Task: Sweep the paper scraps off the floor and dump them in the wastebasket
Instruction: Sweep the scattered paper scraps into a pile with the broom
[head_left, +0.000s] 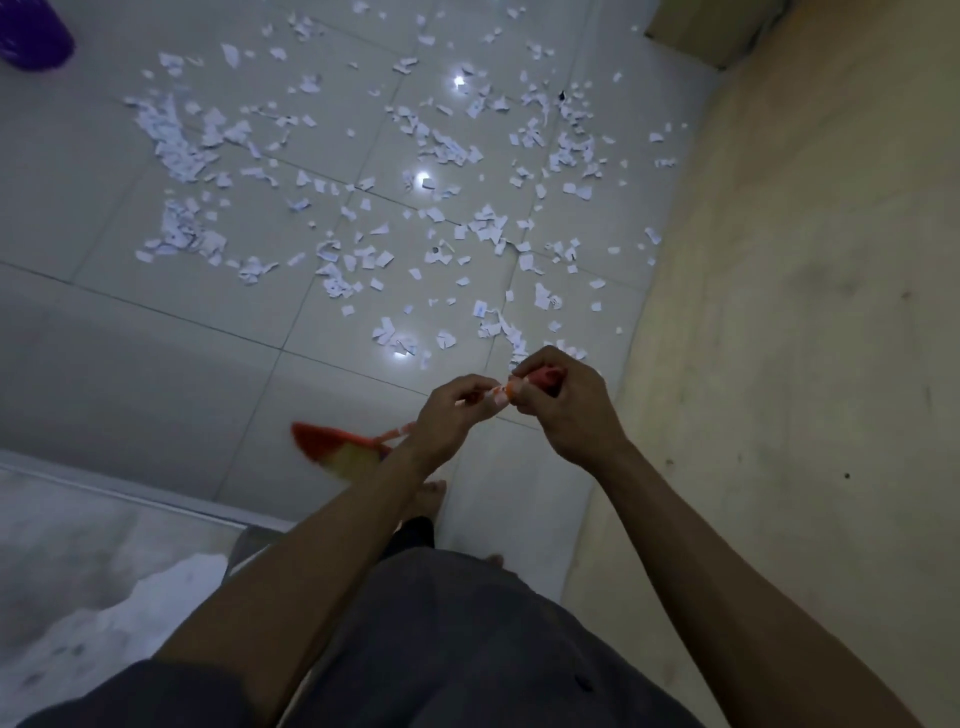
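White paper scraps (431, 140) lie scattered over the grey tiled floor (156, 322) ahead of me, thickest at the left and centre. I hold a broom with an orange and white striped handle (500, 391) in both hands. My left hand (449, 418) grips the handle lower down, my right hand (566, 402) grips its top end. The broom's orange and yellow bristle head (332, 449) hangs low at the left of my hands, blurred. A purple wastebasket (34, 34) stands at the far left, partly cut off by the frame.
A beige wall (805, 312) runs along the right side. A cardboard box (706, 31) sits at the far right corner. A pale marbled step or mat (78, 545) lies at the lower left. My bare foot (428, 499) stands below the hands.
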